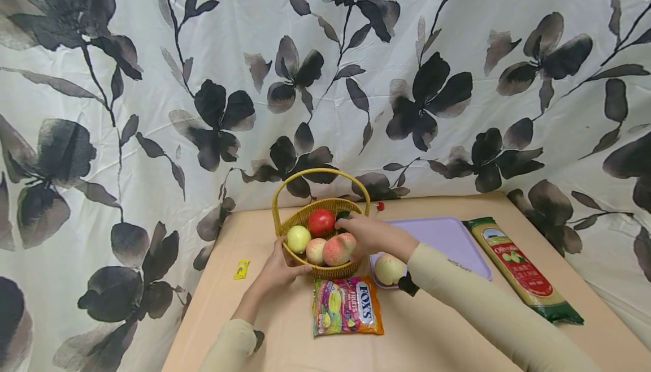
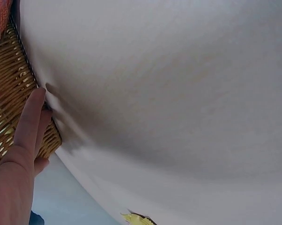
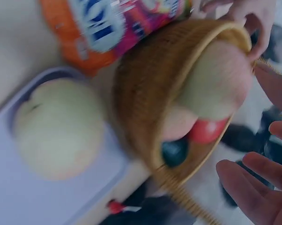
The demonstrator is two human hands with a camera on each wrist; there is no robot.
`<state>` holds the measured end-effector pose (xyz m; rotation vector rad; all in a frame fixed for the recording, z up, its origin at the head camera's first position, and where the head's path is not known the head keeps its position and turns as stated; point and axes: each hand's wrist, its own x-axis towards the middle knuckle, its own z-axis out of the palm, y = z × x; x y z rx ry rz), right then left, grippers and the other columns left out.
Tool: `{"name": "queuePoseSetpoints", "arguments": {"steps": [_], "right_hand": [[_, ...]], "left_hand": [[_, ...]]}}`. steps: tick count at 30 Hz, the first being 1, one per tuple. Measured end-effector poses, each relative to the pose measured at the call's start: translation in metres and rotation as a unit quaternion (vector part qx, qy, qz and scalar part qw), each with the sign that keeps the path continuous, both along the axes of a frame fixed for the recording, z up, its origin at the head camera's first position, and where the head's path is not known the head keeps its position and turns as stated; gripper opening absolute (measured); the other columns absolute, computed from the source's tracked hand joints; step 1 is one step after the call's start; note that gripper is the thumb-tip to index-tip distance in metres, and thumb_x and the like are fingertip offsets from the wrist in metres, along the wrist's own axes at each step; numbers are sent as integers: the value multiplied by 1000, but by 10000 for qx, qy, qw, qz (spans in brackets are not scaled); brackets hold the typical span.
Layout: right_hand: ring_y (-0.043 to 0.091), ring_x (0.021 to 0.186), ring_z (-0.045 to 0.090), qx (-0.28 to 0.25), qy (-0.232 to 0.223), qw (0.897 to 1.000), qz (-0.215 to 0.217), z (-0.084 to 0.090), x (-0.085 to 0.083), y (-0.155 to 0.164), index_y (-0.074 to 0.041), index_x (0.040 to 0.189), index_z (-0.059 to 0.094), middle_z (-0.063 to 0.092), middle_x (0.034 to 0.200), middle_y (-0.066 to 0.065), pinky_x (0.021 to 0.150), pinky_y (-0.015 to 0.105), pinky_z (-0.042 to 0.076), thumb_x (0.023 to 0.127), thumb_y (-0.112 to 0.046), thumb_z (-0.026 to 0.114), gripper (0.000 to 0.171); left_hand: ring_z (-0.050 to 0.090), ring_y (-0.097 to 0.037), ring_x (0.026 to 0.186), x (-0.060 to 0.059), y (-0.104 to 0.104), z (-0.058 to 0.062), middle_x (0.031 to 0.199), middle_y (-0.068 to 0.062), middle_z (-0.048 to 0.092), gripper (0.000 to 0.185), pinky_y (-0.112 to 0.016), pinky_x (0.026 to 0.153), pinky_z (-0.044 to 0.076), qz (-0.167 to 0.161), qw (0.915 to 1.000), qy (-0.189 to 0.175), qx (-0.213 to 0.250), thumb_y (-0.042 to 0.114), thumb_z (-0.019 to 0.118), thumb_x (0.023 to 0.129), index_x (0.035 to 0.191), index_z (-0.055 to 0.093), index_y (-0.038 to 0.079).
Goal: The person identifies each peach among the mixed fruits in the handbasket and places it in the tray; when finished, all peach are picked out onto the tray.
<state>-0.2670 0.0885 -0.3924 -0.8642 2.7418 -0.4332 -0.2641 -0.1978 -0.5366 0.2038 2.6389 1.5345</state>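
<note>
A wicker basket with a tall handle holds a red fruit, a yellow-green fruit, two peaches and a dark green item. My left hand holds the basket at its left front side, thumb along the rim. In the left wrist view its fingers lie against the woven wall. Over the basket's right side is my right hand, beside the peaches. Its fingers are spread and hold nothing in the right wrist view.
A lilac tray with a pale peach sits right of the basket. Farther right lies a long green-and-gold packet. A Fox's candy bag lies in front, a yellow wrapped sweet left, a red lollipop behind.
</note>
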Motion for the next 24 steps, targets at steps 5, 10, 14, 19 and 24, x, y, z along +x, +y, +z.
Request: {"name": "queuePoseSetpoints", "arguments": {"steps": [5,10,14,19,24], "right_hand": [[30,117,64,663,415,9964,335,-2,2,-38,-18,141,63,61,139,15,98,50,58,83,-19,89,64],[29,102,68,1242,861,9879,345,-17,4,-52,-20,128,73,68,128,10,84,47,62,88,-21,83,41],[25,91,65,1170,1034,9872,325,-24,1,-51,-20,120,76,69,115,8,78,44,61,90,-19,82,31],[25,90,65,895,1156,9880,502,-28,-4,-47,-16,116,76,67,112,9,79,43,61,89,-17,83,29],[23,90,63,589,1033,9914,541,-23,-7,-44,-14,109,75,67,108,8,79,41,60,84,-15,86,27]], "left_hand": [[41,-39,149,0,1,-2,159,-25,40,117,-56,120,37,-2,10000,-39,-4,39,92,79,160,15,4],[43,-38,148,1,4,-2,157,-25,43,118,-56,120,35,-84,9999,21,-54,39,92,79,160,15,3],[41,-38,149,1,5,1,158,-25,42,119,-57,122,32,-45,9999,18,-123,38,93,78,161,14,3],[38,-39,151,0,3,4,160,-25,39,120,-57,125,28,52,9998,34,-182,38,93,78,161,14,4],[37,-39,152,2,-2,0,160,-26,39,121,-57,124,30,76,9998,-18,-157,40,93,77,162,14,5]]}}
